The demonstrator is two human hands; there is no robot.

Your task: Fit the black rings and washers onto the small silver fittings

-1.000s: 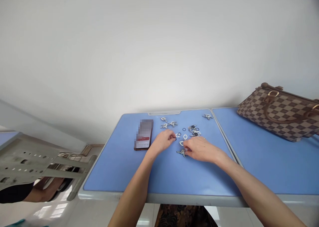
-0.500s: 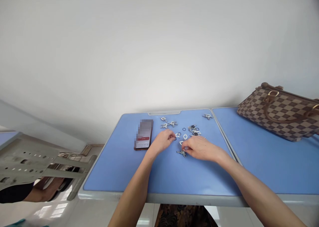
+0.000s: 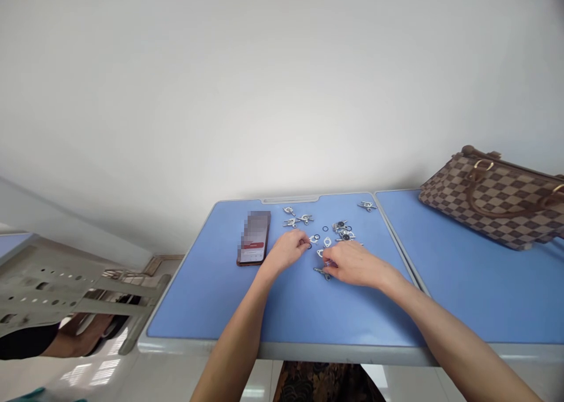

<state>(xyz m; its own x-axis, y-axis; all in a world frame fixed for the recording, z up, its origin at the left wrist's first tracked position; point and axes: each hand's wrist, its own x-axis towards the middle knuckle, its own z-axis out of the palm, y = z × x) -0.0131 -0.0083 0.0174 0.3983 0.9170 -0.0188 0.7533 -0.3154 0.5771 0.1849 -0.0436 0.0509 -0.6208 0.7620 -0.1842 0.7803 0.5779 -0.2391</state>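
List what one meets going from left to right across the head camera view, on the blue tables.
Smartphone → left hand → small metal plate → right hand → checkered brown handbag

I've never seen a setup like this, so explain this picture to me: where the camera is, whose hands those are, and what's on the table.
There's no machine here. A camera worn on a person's head looks forward and down, so their own arms rise from the bottom of the view. On the blue table lie small metal fittings and black rings, with a phone, its screen blurred, to the left. The left hand has its fingertips at a black ring. The right hand is over a metal fitting. Whether either hand holds anything cannot be told. A checked handbag sits on a second blue table.
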